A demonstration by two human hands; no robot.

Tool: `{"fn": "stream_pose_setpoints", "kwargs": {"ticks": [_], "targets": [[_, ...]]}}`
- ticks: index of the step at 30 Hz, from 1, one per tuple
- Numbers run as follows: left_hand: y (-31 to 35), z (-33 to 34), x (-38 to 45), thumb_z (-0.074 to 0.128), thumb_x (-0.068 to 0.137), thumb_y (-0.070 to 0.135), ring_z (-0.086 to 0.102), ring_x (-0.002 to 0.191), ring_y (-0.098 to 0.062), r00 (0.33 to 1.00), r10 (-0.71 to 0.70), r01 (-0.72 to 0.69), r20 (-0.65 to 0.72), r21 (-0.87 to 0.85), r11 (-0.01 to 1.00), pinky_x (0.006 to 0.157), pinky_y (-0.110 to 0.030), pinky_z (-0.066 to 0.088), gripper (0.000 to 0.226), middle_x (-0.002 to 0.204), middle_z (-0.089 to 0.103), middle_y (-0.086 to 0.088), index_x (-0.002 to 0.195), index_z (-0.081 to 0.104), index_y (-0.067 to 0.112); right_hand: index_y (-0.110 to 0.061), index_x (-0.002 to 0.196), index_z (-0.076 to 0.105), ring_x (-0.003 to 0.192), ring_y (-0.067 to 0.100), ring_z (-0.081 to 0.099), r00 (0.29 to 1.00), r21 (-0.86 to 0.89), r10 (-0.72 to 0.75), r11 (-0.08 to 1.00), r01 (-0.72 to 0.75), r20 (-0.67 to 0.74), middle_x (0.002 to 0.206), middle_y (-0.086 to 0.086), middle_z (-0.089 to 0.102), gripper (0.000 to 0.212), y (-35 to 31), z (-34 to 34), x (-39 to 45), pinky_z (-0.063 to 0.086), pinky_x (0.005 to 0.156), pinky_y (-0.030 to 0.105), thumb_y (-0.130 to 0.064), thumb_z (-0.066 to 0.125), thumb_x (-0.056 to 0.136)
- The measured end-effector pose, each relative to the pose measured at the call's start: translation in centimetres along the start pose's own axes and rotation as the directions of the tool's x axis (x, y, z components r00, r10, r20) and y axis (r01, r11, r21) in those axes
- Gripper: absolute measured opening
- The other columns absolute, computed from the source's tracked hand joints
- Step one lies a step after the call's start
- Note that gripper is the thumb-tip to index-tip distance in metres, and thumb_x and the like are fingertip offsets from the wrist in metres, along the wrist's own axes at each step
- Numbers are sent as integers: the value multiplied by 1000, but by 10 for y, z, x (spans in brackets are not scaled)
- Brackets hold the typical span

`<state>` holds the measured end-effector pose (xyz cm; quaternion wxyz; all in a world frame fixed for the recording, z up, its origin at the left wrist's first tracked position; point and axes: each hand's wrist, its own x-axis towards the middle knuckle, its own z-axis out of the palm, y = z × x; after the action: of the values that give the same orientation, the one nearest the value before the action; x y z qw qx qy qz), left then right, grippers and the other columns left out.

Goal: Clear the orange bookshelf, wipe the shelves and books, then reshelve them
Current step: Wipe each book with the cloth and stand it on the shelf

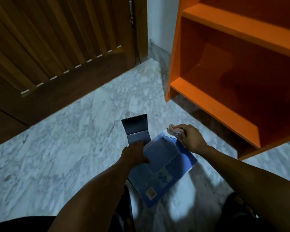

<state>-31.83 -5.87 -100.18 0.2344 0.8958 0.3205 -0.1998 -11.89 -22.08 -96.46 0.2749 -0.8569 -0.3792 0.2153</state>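
From my remote view I can read no text anywhere. The blue book (164,166) shows a pale panel with dark marks and a small square label near its lower corner, perhaps a code, but both are too blurred and dim for me to make out any letter or number. The dark folder (136,129) beside it and the orange bookshelf (224,104) carry no writing I can read.

Low over the marble floor (74,139), the left hand (135,154) grips a blue book (164,166) beside a small dark booklet (136,129) standing open, the right hand (190,137) pinches a pale cloth (174,129) at the book's far corner, near the orange bookshelf (224,67) and a wooden door (57,39).
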Motion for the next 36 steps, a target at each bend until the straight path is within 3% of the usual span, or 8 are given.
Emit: {"fn": "stream_pose_setpoints", "kwargs": {"ticks": [8, 12, 17, 20, 26, 29, 33, 36], "targets": [[10, -11, -7, 57, 96, 14, 54, 124, -29, 985, 170, -175, -39, -189, 966, 99, -32, 39, 32, 133, 60, -13, 127, 60, 7, -9, 119, 65, 96, 22, 61, 991, 290, 118, 952, -96, -62, 106, 6, 66, 28, 9, -9, -9, 45, 79, 21, -7, 48, 98], [26, -41, -15, 54, 100, 16, 54, 96, -17, 968, 236, -250, -85, -276, 928, 84, -31, 39, 13, 104, 62, -6, 108, 62, 9, -7, 122, 60, 93, 28, 61, 962, 468, 247, 868, -168, -113, 108, 11, 64, 30, 14, -30, -5, 49, 76, 33, 0, 45, 97], [40, -98, -37, 58, 93, 39, 66, 90, -30, 964, 202, -263, -172, -513, 817, 80, -41, 51, 34, 104, 69, -10, 116, 64, 16, -12, 136, 49, 75, 32, 59, 912, 608, 363, 773, -180, -192, 110, 17, 56, 38, 7, -65, -11, 52, 59, 40, 1, 44, 101], [41, -134, -58, 55, 90, 48, 67, 87, -21, 954, 201, -293, -222, -556, 778, 81, -39, 52, 45, 107, 71, -3, 122, 64, 16, -21, 149, 34, 67, 3, 42, 879, 739, 408, 666, -101, -248, 127, 11, 50, 52, -9, -81, -14, 42, 51, 15, 2, 39, 103], [43, -182, -114, 55, 101, 28, 71, 93, -12, 938, 138, -319, -317, -641, 698, 93, -39, 55, 13, 104, 74, 8, 103, 68, 29, -22, 155, 26, 127, 32, 53, 755, 934, 584, 342, 106, -300, 159, 8, 33, 62, -56, -108, -23, 39, 71, 24, 8, 34, 102], [40, -187, -134, 57, 99, 34, 73, 99, -30, 946, 34, -287, -324, -780, 557, 89, -59, 55, 30, 115, 74, -4, 125, 62, 20, -35, 151, 33, 51, 14, 54, 861, 927, 483, 374, -39, -159, 118, 20, 62, 61, -81, -117, -52, 34, 43, 20, 3, 35, 104], [50, -186, -143, 50, 104, 24, 72, 99, -37, 955, -32, -260, -293, -889, 376, 90, -57, 55, 23, 112, 75, -11, 122, 62, 15, -36, 142, 46, 48, 14, 51, 952, 917, 269, 326, -232, 145, 133, 12, 60, 41, -106, -115, -69, 40, 41, 28, -15, 37, 109], [62, -185, -147, 49, 104, 23, 73, 98, -35, 950, -42, -281, -311, -904, 323, 90, -58, 55, 23, 111, 75, -9, 121, 62, 16, -17, 92, 62, 32, 12, 32, 952, 946, 184, 166, -277, 246, 50, 2, 51, 36, -128, -119, -78, 33, 36, 25, -37, 37, 108]]}}
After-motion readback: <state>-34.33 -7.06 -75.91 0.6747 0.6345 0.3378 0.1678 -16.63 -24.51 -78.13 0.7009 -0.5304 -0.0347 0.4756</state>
